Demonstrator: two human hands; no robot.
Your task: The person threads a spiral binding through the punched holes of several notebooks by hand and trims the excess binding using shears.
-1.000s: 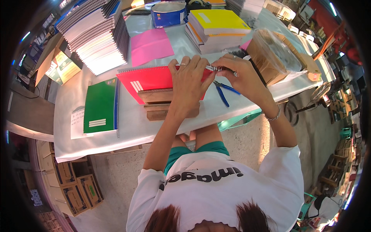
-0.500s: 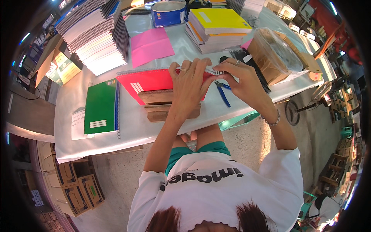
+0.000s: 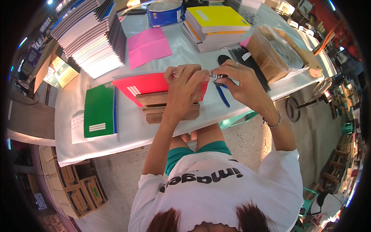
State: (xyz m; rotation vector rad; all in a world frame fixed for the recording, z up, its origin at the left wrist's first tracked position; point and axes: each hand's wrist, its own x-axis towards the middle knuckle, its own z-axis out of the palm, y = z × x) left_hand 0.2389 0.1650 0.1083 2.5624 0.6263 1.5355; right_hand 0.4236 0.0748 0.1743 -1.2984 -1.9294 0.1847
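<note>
A red notebook [image 3: 152,86] stands upright in a slotted wooden block [image 3: 152,99] at the table's front. My left hand [image 3: 182,87] is closed on its upper right edge, fingertips curled at the corner. Just right of that corner, my right hand [image 3: 241,79] pinches a short dark-and-light spiral coil [image 3: 225,77] between thumb and fingers. Whether the coil runs through the notebook's holes is hidden behind my left fingers. Blue-handled pliers [image 3: 222,96] lie on the table below my right hand, partly covered by it.
A green spiral notebook [image 3: 99,110] lies to the left on a handwritten sheet [image 3: 78,127]. Behind are a tall stack of spiral notebooks [image 3: 91,42], a pink sheet [image 3: 148,47], a blue pouch [image 3: 165,14] and yellow-covered books [image 3: 216,19]. A plastic-lined cardboard box [image 3: 268,54] stands right.
My right hand has moved slightly right and down, away from the notebook's corner, with more of the coil showing. My left hand's fingers have curled in lower at the corner.
</note>
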